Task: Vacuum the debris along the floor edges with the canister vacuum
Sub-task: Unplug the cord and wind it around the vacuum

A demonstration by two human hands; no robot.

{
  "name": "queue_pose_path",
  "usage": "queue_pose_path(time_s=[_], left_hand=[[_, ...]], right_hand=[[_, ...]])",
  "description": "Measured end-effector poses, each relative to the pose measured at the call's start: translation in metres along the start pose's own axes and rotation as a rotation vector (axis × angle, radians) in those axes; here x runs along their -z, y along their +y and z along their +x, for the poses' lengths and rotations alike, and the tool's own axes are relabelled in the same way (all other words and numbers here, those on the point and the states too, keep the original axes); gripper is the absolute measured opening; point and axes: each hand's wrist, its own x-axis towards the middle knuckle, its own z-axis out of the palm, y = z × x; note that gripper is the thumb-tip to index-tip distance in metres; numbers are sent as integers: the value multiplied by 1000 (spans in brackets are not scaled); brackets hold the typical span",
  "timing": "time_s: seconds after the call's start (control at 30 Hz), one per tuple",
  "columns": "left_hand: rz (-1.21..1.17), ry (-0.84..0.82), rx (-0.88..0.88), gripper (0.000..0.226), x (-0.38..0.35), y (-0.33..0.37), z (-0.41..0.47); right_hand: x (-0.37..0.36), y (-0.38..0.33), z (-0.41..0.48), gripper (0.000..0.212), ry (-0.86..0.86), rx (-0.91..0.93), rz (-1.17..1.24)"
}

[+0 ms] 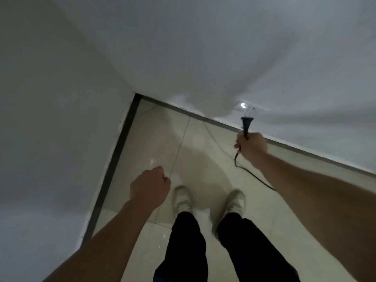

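Note:
My right hand grips a black power plug with its prongs pointing at a white wall socket low on the wall; the prongs sit just short of it. A black cord runs from the plug down across the floor to the right and passes under my right forearm. My left hand hangs over the floor with its fingers curled into a fist, holding nothing. The canister vacuum is out of view.
I stand in a corner of white walls with a dark baseboard along both floor edges. Small dark specks lie at the far baseboard. The floor is glossy beige tile. My two feet in pale shoes stand near the corner.

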Motion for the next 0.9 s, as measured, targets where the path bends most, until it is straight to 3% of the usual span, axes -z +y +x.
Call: queue_pose_path(time_s=[0.17,0.3,0.43,0.57,0.7,0.8,0.9], left_hand=[[28,23,-161,16,33,34,-4],[-113,-21,-304,15,51,84,-19],[-565,-344,-161,34,61,143,-66],[-671,-501,-138,38,75,185,-127],[-597,-509,-209,25,89,217,-187],[-509,-482,-309,13,103,238,-225],[-365,-470,-388,18,118,257,-256]], right_hand=[[25,43,-83,34,-164,122,-200],[67,53,-143,30,-258,323,-333],[121,48,-205,31,-225,501,-412],[175,47,-255,33,-138,540,-391],[224,77,-294,31,-67,490,-305],[266,127,-315,28,-3,337,-306],[315,193,-337,20,45,135,-283]])
